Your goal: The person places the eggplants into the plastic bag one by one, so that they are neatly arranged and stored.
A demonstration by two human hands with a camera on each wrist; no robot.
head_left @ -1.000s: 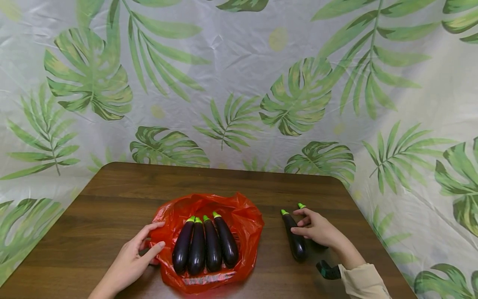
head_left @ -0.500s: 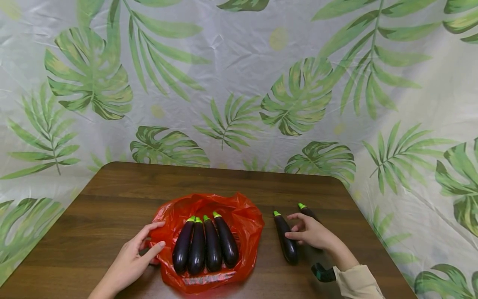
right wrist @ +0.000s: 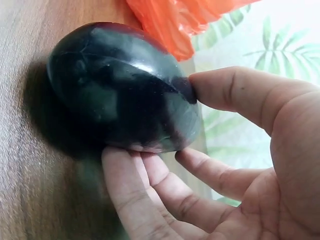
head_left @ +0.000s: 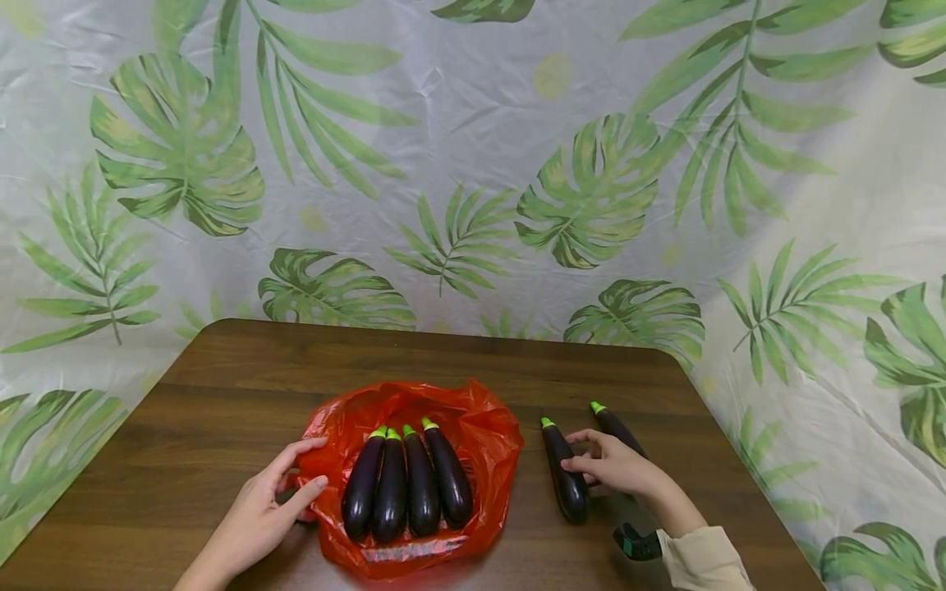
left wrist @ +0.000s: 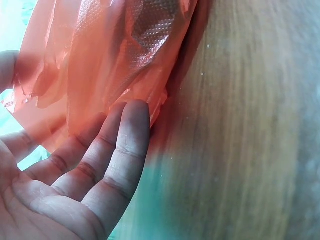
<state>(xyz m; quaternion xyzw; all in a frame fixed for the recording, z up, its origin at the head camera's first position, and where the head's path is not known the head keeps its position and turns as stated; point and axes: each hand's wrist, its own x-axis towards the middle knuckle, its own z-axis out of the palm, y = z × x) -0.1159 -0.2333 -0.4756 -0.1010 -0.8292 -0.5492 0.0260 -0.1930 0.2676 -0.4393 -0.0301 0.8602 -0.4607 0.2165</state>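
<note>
My right hand (head_left: 617,466) is on a dark purple eggplant (head_left: 565,476) with a green stem end, lying on the table right of the bag. In the right wrist view the thumb (right wrist: 220,89) touches one side of the eggplant (right wrist: 120,85) and the fingertips touch the other. My left hand (head_left: 259,510) is at the left side of a red plastic bag (head_left: 495,427), fingers and thumb spread. In the left wrist view its nearly straight fingers (left wrist: 131,130) rest against the bag's thin wall (left wrist: 90,75). Several eggplants (head_left: 406,484) lie side by side in the spread bag.
One more eggplant (head_left: 617,428) lies behind my right hand, partly hidden by it. The dark wooden table (head_left: 244,386) has rounded far corners. Behind it hangs a leaf-printed cloth (head_left: 458,148). A black strap-like device (head_left: 637,543) is at my right wrist.
My right hand and the eggplant at it have shifted slightly left, toward the bag, uncovering more of the other loose eggplant. My left hand and the bag have stayed put.
</note>
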